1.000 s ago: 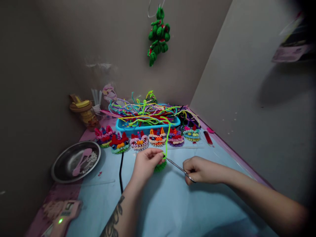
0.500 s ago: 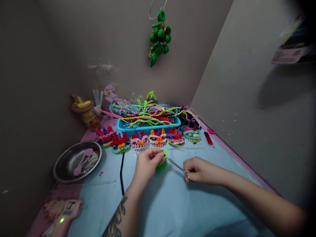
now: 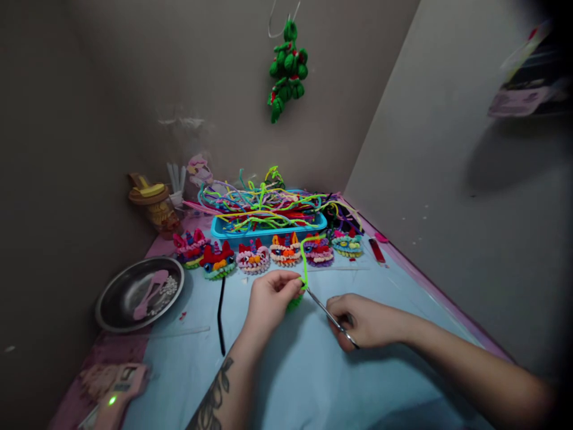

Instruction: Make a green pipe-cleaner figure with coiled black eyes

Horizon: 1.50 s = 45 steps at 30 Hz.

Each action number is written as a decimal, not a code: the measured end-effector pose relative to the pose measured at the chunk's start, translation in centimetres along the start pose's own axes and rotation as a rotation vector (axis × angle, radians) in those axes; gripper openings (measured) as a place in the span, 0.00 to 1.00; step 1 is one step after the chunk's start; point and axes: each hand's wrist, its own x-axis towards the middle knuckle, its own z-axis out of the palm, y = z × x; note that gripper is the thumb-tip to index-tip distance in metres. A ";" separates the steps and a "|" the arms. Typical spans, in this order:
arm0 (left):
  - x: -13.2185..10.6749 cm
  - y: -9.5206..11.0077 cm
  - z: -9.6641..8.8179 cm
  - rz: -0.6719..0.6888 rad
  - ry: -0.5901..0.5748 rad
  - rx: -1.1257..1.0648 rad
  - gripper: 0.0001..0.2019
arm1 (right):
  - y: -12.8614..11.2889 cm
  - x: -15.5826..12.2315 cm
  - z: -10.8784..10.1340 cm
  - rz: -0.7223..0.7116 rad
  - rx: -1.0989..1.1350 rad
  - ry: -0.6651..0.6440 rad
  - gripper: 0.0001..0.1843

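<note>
Between thumb and fingers, my left hand (image 3: 273, 298) pinches a green fuzzy pipe-cleaner piece (image 3: 294, 303), most of it hidden behind the hand. A bright lime pipe cleaner (image 3: 305, 260) rises from the pinch and bends right at its top. My right hand (image 3: 358, 321) is closed around the handles of slim metal scissors (image 3: 330, 318). Their tip touches or nearly touches the base of the lime pipe cleaner; I cannot tell whether the blades grip it. Behind the hands stands a row of several colourful pipe-cleaner animal heads (image 3: 253, 258).
A blue tray (image 3: 268, 236) heaped with pipe cleaners stands at the back. On the left are a metal bowl (image 3: 107, 304) with a pink scoop and white beads, a pink glue gun (image 3: 120, 391) with a green light, and a black pipe cleaner (image 3: 220, 316). A cup (image 3: 156, 209) stands behind.
The lime pipe cleaner's bent end has swung upward and now stands taller. My right hand has moved slightly down and left with the scissors, which are angled more steeply.
</note>
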 end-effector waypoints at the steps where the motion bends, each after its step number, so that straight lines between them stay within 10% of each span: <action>1: 0.0 0.0 0.0 -0.001 -0.004 -0.001 0.10 | -0.1 0.0 0.0 0.001 0.033 -0.012 0.02; 45: -0.5 0.7 0.1 -0.049 -0.086 0.028 0.10 | 2.1 -0.1 0.7 0.032 0.287 -0.080 0.05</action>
